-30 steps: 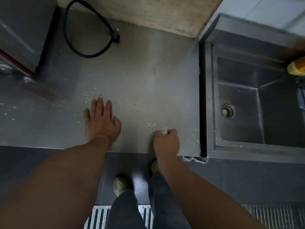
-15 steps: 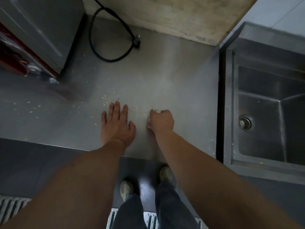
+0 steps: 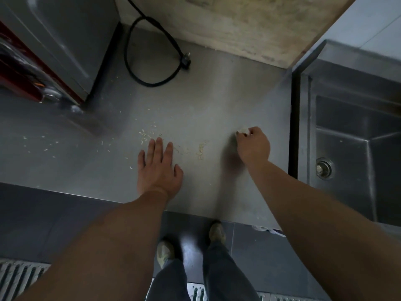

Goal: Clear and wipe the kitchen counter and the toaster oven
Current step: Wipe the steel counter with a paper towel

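Note:
My left hand (image 3: 159,168) lies flat on the steel counter (image 3: 206,88), fingers straight and spread, near the front edge. My right hand (image 3: 252,145) grips a small pale wad (image 3: 242,130) and presses it on the counter, to the right of a little heap of crumbs (image 3: 200,151). More pale crumbs (image 3: 146,134) lie scattered just beyond my left fingertips and further left across the counter. The toaster oven (image 3: 58,40) stands at the back left, grey with a red front edge.
A black power cord with its plug (image 3: 186,59) loops on the counter behind the crumbs. A wooden board (image 3: 249,25) leans at the back. A steel sink (image 3: 358,148) with a drain sits on the right. A cloth (image 3: 268,230) hangs below the counter's front edge.
My right hand with the wad has slid right, away from my left hand, leaving a small heap of crumbs between them. My left hand has stayed flat in place.

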The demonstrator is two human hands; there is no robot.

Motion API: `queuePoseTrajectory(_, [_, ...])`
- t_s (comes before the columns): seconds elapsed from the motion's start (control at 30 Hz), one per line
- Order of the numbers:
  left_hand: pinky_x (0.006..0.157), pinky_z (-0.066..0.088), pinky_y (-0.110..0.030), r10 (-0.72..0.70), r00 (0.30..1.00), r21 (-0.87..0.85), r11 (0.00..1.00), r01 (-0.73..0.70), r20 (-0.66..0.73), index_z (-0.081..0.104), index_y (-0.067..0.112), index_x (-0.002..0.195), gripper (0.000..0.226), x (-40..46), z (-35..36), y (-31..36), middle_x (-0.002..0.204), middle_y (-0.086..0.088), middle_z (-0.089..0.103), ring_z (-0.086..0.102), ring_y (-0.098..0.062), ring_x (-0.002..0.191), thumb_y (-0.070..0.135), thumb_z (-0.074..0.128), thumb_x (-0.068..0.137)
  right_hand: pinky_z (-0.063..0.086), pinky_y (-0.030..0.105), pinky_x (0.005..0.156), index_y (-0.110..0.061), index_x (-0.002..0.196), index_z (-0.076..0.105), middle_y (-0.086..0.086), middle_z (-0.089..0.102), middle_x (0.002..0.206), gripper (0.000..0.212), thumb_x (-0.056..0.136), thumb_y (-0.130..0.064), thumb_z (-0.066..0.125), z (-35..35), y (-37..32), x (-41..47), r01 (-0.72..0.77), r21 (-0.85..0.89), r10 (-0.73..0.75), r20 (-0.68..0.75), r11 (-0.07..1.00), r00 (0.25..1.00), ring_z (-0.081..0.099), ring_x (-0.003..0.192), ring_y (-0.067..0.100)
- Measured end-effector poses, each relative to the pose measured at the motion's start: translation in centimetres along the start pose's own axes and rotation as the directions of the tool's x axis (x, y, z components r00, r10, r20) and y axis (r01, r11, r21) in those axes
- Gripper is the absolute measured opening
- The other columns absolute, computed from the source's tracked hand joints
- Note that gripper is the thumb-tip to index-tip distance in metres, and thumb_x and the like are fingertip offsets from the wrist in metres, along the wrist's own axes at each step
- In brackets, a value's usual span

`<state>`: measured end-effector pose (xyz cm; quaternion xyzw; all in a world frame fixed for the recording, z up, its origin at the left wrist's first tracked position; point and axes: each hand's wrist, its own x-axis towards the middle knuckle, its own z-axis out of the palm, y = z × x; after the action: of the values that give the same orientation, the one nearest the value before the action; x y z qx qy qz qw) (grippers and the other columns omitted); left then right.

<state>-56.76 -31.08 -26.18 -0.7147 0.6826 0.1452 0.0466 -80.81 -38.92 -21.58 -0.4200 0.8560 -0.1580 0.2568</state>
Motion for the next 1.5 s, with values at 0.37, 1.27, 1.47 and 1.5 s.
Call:
queuePoseTrajectory(0.37, [0.122, -0.003, -0.049, 0.02, 1.0, -0.014, 1.0, -0.019, 0.022, 0.002, 0.025, 0.16, 0.077, 0.1, 0.2, -0.3, 0.167, -0.005, -0.011, -0.017, -0.022, 0.152, 0.052, 0.025, 0.091, 0.047, 0.032, 0.083, -0.019, 0.121, 0.063, 0.013, 0.062, 0.115, 0.034, 0.089, -0.032, 0.057, 6.2, -4.8, -4.8, 0.279, -0.114, -0.244, 0.255, 0.953, 0.936, 0.062, 0.104, 0.032])
queuePoseTrajectory(1.27, [0.123, 0.006, -0.049, 0.007, 1.0, -0.019, 1.0, -0.007, 0.009, 0.021, 0.022, 0.158, 0.079, 0.5, 0.6, -0.4, 0.166, -0.007, 0.01, 0.003, -0.023, 0.154, 0.052, 0.031, 0.086, 0.047, 0.035, 0.088, -0.023, 0.119, 0.062, 0.009, 0.058, 0.116, 0.033, 0.088, -0.034, 0.063, 5.0, -4.3, -1.2, 0.474, -0.106, -0.432, 0.273, 0.874, 0.859, 0.059, 0.106, 0.032])
queuePoseTrajectory(1.47, [0.121, 0.007, -0.05, 0.012, 0.999, 0.037, 0.999, -0.013, 0.046, 0.026, 0.019, 0.157, 0.078, 0.3, 0.2, -0.1, 0.166, -0.009, 0.011, 0.008, -0.025, 0.153, 0.052, 0.031, 0.087, 0.046, 0.032, 0.089, -0.019, 0.112, 0.069, 0.007, 0.069, 0.109, 0.027, 0.09, -0.032, 0.062, 4.2, -5.3, -1.7, 0.511, 0.07, -0.481, 0.463, 0.857, 0.744, 0.062, 0.103, 0.026])
queuePoseTrajectory(1.5, [0.12, 0.011, -0.051, 0.028, 0.999, 0.054, 0.998, -0.03, 0.034, 0.034, 0.018, 0.155, 0.076, 0.3, 0.1, 0.0, 0.165, -0.011, 0.016, 0.013, -0.027, 0.152, 0.051, 0.035, 0.086, 0.046, 0.032, 0.086, -0.018, 0.107, 0.07, 0.007, 0.07, 0.105, 0.024, 0.09, -0.032, 0.062, 3.5, -5.7, -0.9, 0.487, 0.085, -0.474, 0.427, 0.869, 0.77, 0.063, 0.1, 0.026])
